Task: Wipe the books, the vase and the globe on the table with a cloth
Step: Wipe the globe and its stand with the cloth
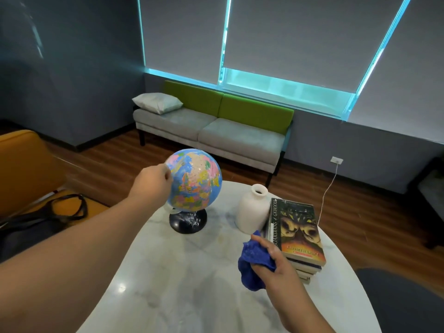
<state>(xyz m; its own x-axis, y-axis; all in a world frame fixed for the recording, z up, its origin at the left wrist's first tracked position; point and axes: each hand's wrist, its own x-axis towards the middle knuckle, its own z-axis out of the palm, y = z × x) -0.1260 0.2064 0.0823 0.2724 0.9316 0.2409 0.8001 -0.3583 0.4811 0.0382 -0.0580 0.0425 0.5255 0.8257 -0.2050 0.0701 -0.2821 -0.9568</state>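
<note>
The top book point(300, 227) of the stack on the right of the counter carries the title "GUARDIANS of GA'HOOLE" along the left edge of its cover. The author line near its near edge reads roughly "KATHRYN LASKY", blurred. The map labels on the globe point(194, 180) are too small to read.

The colourful globe point(194, 180) stands on its black base. The white vase point(253, 209) stands just beside the stacked books point(299, 236). The right hand point(276, 264) grips a blue cloth point(252, 263).

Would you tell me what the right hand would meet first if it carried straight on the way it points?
Most likely the white vase, just beyond the blue cloth in the right hand, though depth is unclear.
</note>
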